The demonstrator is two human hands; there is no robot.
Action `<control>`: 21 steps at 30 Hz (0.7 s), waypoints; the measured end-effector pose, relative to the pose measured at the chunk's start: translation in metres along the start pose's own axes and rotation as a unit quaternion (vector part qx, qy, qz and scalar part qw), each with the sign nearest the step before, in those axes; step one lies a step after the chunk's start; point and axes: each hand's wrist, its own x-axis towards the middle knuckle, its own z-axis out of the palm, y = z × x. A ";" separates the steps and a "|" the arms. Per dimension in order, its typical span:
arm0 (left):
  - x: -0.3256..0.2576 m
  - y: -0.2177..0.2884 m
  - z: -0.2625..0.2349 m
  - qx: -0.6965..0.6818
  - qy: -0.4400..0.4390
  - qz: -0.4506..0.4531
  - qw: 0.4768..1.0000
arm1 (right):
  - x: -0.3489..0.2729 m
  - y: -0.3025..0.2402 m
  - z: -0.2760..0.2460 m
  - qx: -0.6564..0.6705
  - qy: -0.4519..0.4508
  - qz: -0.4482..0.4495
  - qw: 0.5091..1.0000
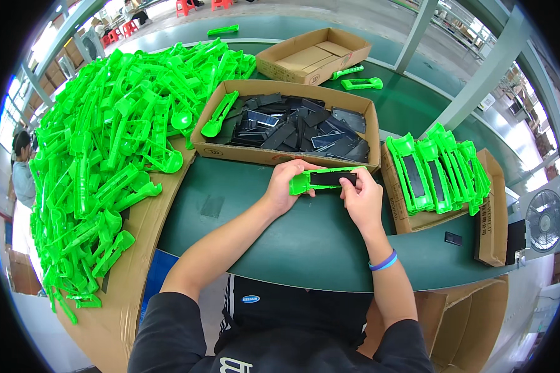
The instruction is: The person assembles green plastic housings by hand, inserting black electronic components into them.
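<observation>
Heap of green plastic parts [106,143] sits far left | cardboard tray [261,155] holds dark panels [292,127] on the desk [305,248] | left hand [282,188]: fingers grasp the green casing [301,183] above the desk, just in front of the tray | right hand [363,200]: fingers grasp its right end, thumb on the dark strip [327,179] inside | carton [393,202] of similar casings [457,165], right

Right hand [361,198] covers the three-o'clock end of the black strip [325,178]; left hand [283,186] partly concealed behind the green casing [300,183]. Carton [246,153] floor, twelve o'clock, obscured by dark panels [282,133]. Shirt [292,359], six o'clock, cut by lower edge.
</observation>
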 end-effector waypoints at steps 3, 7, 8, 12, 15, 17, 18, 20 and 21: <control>0.001 0.002 -0.002 -0.004 0.005 -0.010 1.000 | -0.001 -0.003 -0.004 -0.263 0.103 -0.163 0.945; -0.002 0.005 -0.006 -0.015 -0.007 -0.006 1.000 | 0.000 -0.017 -0.020 -0.325 0.166 -0.181 0.913; -0.002 0.004 -0.009 -0.016 -0.005 -0.007 1.000 | 0.002 -0.015 -0.022 -0.326 0.164 -0.180 0.914; 0.005 0.003 -0.014 0.014 -0.069 -0.009 0.997 | 0.011 -0.003 -0.037 -0.147 -0.018 -0.115 0.982; 0.003 0.003 -0.016 0.017 -0.096 -0.023 0.995 | 0.011 -0.004 -0.040 0.018 -0.185 0.046 0.982; 0.001 0.003 -0.015 0.019 -0.107 -0.025 0.994 | 0.011 -0.003 -0.036 0.006 -0.201 0.069 0.977; 0.002 0.004 -0.015 0.030 -0.101 -0.031 0.994 | 0.012 -0.002 -0.034 -0.005 -0.216 0.088 0.972; 0.003 0.005 -0.014 0.039 -0.094 -0.038 0.994 | 0.012 0.000 -0.032 -0.022 -0.218 0.093 0.971; 0.002 0.006 -0.013 0.038 -0.092 -0.036 0.994 | 0.012 0.002 -0.030 -0.031 -0.208 0.104 0.972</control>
